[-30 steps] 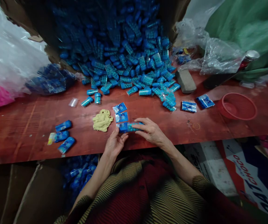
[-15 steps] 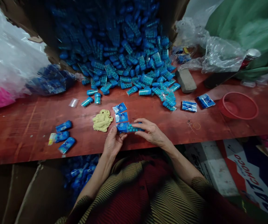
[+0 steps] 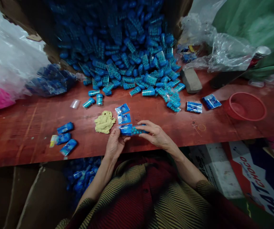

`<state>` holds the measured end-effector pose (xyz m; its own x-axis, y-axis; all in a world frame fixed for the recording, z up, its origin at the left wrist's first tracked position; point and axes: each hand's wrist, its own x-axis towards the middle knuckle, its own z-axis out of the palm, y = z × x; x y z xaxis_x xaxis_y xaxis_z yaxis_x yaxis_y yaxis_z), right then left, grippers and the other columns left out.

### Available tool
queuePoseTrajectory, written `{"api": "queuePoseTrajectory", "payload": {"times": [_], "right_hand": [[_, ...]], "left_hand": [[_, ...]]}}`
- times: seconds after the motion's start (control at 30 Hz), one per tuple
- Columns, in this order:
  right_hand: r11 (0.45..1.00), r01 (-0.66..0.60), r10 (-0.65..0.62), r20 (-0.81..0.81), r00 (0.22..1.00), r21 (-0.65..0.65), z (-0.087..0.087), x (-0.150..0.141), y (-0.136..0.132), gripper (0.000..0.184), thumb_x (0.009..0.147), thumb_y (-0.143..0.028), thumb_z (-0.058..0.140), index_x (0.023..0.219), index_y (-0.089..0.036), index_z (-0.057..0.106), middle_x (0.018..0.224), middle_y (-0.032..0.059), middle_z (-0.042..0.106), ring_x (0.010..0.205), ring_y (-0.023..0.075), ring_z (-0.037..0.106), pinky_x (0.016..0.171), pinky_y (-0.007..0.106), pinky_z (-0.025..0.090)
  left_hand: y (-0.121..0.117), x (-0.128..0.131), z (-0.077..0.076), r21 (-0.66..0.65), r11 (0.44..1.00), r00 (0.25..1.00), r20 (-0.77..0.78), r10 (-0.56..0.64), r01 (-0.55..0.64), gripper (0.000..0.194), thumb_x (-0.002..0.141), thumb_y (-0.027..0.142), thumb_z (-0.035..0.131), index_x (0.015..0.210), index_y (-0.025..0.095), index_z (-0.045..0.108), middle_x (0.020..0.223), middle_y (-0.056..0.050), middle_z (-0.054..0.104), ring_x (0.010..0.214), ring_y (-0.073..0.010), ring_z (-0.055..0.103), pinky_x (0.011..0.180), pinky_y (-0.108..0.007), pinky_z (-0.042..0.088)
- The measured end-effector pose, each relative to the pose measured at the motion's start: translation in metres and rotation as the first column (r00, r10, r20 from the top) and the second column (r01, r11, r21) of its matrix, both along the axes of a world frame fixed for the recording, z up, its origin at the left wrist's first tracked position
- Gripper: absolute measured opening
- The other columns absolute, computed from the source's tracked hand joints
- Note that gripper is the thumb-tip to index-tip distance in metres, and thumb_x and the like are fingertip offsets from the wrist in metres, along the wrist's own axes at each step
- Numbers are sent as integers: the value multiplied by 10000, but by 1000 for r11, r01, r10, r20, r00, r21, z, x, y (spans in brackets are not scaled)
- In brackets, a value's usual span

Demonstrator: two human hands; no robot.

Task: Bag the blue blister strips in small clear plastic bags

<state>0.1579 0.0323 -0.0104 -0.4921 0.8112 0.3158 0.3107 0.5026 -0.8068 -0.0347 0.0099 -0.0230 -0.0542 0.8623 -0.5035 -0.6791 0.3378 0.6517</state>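
My left hand (image 3: pixel 115 143) pinches a blue printed plastic sleeve (image 3: pixel 125 129) between thumb and fingers, just above the table's near edge. Curled round the far end of a small clear bottle (image 3: pixel 136 130) of turquoise balls is my right hand (image 3: pixel 156 135). The bottle's left end meets the sleeve's right end; whether it is inside, I cannot tell. Two more flat blue sleeves, one (image 3: pixel 123 119) behind the other (image 3: pixel 122 109), lie just beyond. Beside them sits a crumpled lump of yellowish putty-like material (image 3: pixel 104 122).
A large heap of blue-capped bottles (image 3: pixel 127 63) spills from a carton at the back. Several sleeved bottles (image 3: pixel 63 138) lie left. To the right are a grey block (image 3: pixel 191 80), two stacks of blue sleeves (image 3: pixel 194 107) (image 3: pixel 211 101) and a red basket (image 3: pixel 245 118).
The view has shifted slightly. Both hands keep nearly the same pose, with the sleeve and bottle still end to end between them.
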Motion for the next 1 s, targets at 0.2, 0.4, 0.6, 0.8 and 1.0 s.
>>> {"api": "queuePoseTrajectory", "payload": {"times": [0.2,0.4,0.6,0.8,1.0], "right_hand": [[995,89,-88,-14,996,35,-4,-7,-7,335,873,-301,544,1198,-217,550,1135,93,584,1071,205,572,931,406,491],[962,267,-266,-16,964,59,-31,-32,-25,331,890,-277,508,1210,-195,531,1149,115,583,1111,222,556,969,404,476],[989,147,-147,-25,989,-4,-33,-42,-34,356,908,-253,464,1254,-197,525,1260,134,533,1186,240,506,1011,445,441],[862,-94,-137,-406,903,-499,-20,-30,-24,342,852,-275,542,1192,-254,560,1227,69,540,971,165,598,666,265,579],[786,-43,-309,-453,836,-617,-21,-38,-24,330,719,-314,678,1036,-235,631,1086,31,518,735,96,568,522,205,547]], "left_hand": [[-2,7,2,-6,1000,997,-79,4,-4,270,657,283,756,746,160,532,676,19,661,606,-137,661,513,-201,529],[-1,18,1,-104,993,998,-18,56,-58,181,716,258,707,783,156,574,731,-2,687,648,-137,663,585,-235,545],[2,14,2,-172,984,996,73,55,-42,42,754,117,654,772,134,620,712,-7,689,584,-93,625,517,-166,494],[2,4,5,-121,989,986,156,-60,79,123,805,74,568,863,160,634,860,-25,708,749,-126,660,660,-223,541],[-1,13,9,-163,985,985,174,-21,50,140,851,87,501,870,152,624,823,-19,704,696,-108,655,580,-184,522]]}}
